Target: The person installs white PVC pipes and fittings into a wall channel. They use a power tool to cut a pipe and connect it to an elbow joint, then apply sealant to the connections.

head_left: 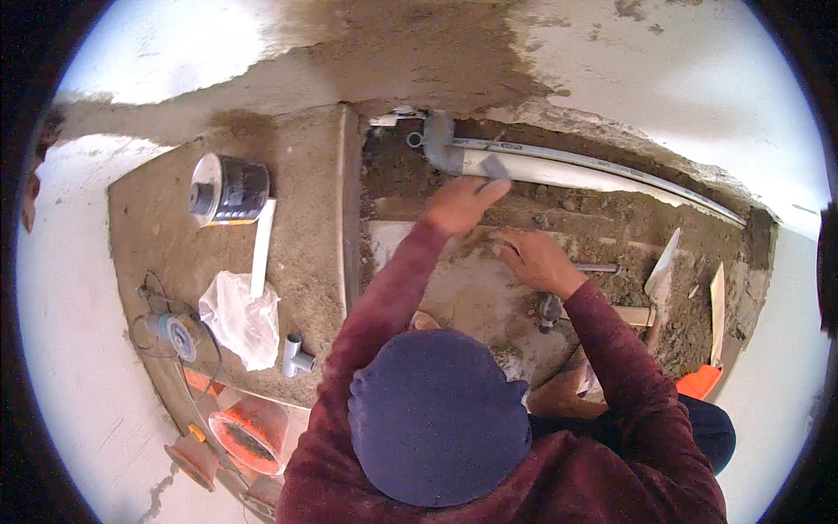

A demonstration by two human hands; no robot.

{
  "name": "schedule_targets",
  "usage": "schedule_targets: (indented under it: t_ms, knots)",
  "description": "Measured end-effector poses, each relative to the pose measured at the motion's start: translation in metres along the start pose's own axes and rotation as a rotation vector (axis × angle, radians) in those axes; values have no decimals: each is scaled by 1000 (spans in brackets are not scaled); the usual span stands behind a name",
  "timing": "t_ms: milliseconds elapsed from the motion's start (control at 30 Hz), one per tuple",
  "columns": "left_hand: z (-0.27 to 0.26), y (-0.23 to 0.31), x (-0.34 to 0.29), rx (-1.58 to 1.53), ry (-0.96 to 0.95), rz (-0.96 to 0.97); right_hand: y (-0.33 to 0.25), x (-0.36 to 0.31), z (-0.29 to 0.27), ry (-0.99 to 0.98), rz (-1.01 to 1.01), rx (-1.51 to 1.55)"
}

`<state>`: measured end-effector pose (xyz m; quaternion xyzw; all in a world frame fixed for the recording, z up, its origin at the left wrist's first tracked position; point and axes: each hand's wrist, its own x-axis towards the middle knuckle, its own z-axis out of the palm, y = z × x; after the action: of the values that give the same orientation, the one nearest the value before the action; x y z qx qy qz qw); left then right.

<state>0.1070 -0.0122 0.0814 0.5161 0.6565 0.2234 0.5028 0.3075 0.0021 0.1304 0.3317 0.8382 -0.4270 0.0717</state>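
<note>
1. Two pipes run side by side through the soil, from upper centre toward the right of the frame. The thick pipe is off-white and soil-smeared; the thin pipe, just above it, is grey with dark markings.
2. At upper centre, a dull grey elbow fitting meets the thick pipe's left end and bends toward the top of the frame.
3. One small grey piece, squarish and blurred, overlaps the thick pipe in view, near the elbow; its kind cannot be told.
4. The left hand is at upper centre, back upward, its fingers grasping the small piece. Its maroon-sleeved forearm slants up and rightward from the lower centre.
5. The right hand sits right of centre, beside the pale slab, back upward, fingers bent and aimed left. Whether they pinch anything cannot be told. Its forearm slants up and leftward from the lower right.
6. Right of that hand lie a metal rod and a pointed trowel.
7. At left of the frame are a dark can, a clear plastic bag and a grey tee fitting.
</note>
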Motion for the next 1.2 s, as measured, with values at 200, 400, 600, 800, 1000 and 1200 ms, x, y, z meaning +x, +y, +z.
schedule_targets:
  t_ms: [200, 400, 600, 800, 1000, 1200]
  knots:
    - [28, -25, -141, 278, -232, 110, 94, 4, -69, 350, 2, -267]
    - [87, -43, -163, 653, -273, 115, 172, 55, -102, 356, 386, -583]
    - [16, -13, -119, 464, -189, -22, 214, 64, -115, 75, 291, -632]
    - [-32, -85, 11, 191, 828, -89, 243, 79, -118, 21, 271, -569]
    - [-39, -104, 44, 307, 798, -91, 241, 69, -108, 177, 196, -419]
    - [-34, -98, 44, 360, 731, -243, 248, 70, -109, 169, 141, -412]
